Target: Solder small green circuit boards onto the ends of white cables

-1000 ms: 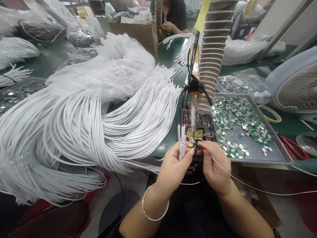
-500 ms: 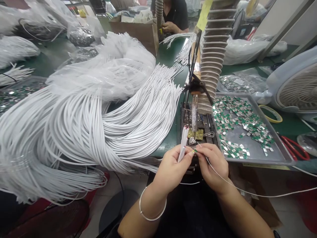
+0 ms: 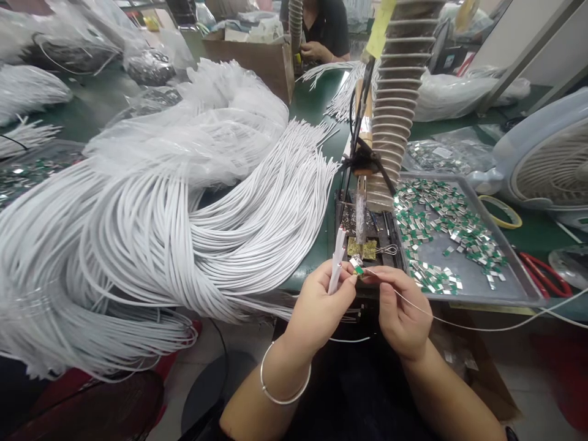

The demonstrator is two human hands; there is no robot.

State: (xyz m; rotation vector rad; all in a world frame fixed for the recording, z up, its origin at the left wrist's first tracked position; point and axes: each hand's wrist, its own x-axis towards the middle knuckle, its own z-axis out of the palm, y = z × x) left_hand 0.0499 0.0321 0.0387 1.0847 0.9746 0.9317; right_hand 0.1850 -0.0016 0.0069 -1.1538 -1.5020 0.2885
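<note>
As left hand (image 3: pixel 319 309) parts from right hand (image 3: pixel 402 312) | green-tabbed clip (image 3: pixel 357 269) shows between

The scene is bright and evenly lit, with soft light that seems to fall from above onto the white cables (image 3: pixel 151 245) and plastic bags (image 3: pixel 197 141), so shadows stay faint and only the gaps beneath the bench (image 3: pixel 312 104) turn dim. Small hard glints of glare spark off the metal bits (image 3: pixel 445 239) in the tray (image 3: pixel 519 294), while the wide lens bends the fan (image 3: pixel 551 165) and other things near the side edges into stretched curves. The middle of the picture looks fairly sharp, but fine detail goes soft toward the far end of the bench.
</note>
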